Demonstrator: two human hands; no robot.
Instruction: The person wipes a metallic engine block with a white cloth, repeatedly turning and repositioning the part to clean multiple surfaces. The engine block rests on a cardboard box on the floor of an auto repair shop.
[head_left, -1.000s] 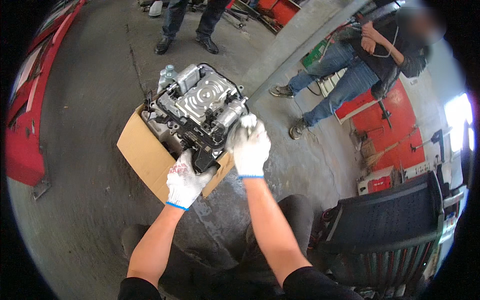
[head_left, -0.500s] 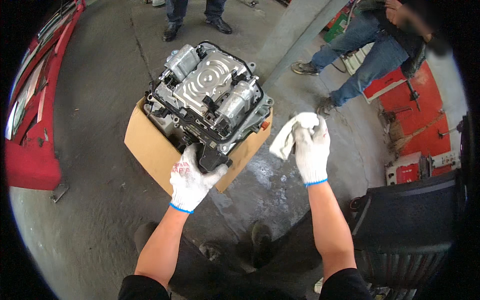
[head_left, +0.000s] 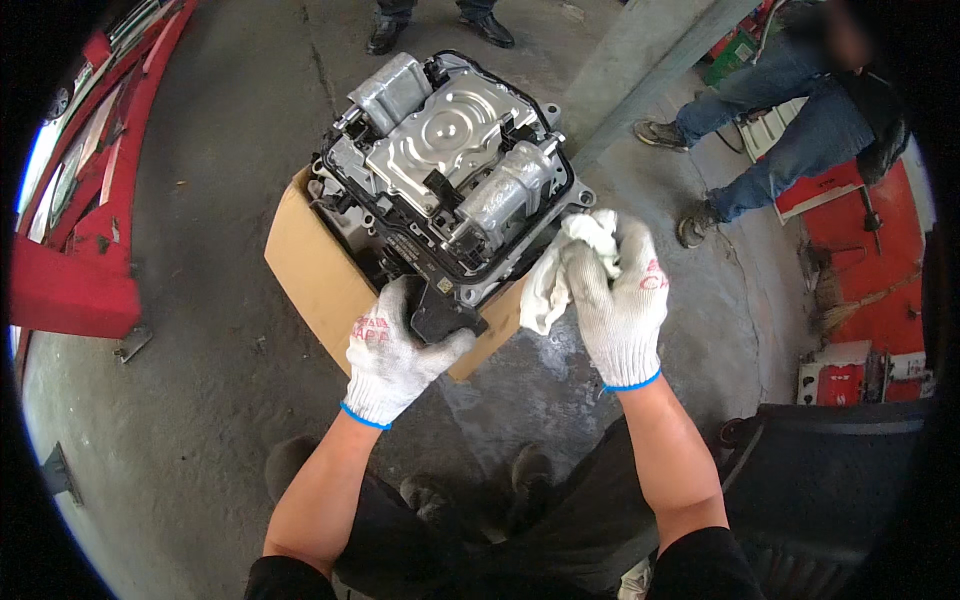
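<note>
A silver metal unit, looking like a transmission valve body [head_left: 447,130], sits on an open cardboard box [head_left: 312,268]. Its top has a round stamped cover, two ribbed cylinders and a black gasket edge. My left hand [head_left: 392,350], in a white knit glove, grips a black plastic connector block [head_left: 443,308] at the unit's near corner, with the thumb on its right side. Beside the unit's right corner, my gloved right hand [head_left: 625,300] is closed around a crumpled white cloth [head_left: 548,290]. Part of the cloth hangs down to the left of the fingers.
A red metal frame [head_left: 85,275] stands at the left. A grey post [head_left: 645,65] rises behind the unit. One person's shoes [head_left: 487,30] show at the top; another person in jeans [head_left: 830,130] is at the upper right. A black bin-like container [head_left: 820,480] is at the lower right.
My right hand has brought the cloth left, closer to the unit's right corner. The view has shifted, so the unit sits higher and further right. The left hand keeps its hold.
</note>
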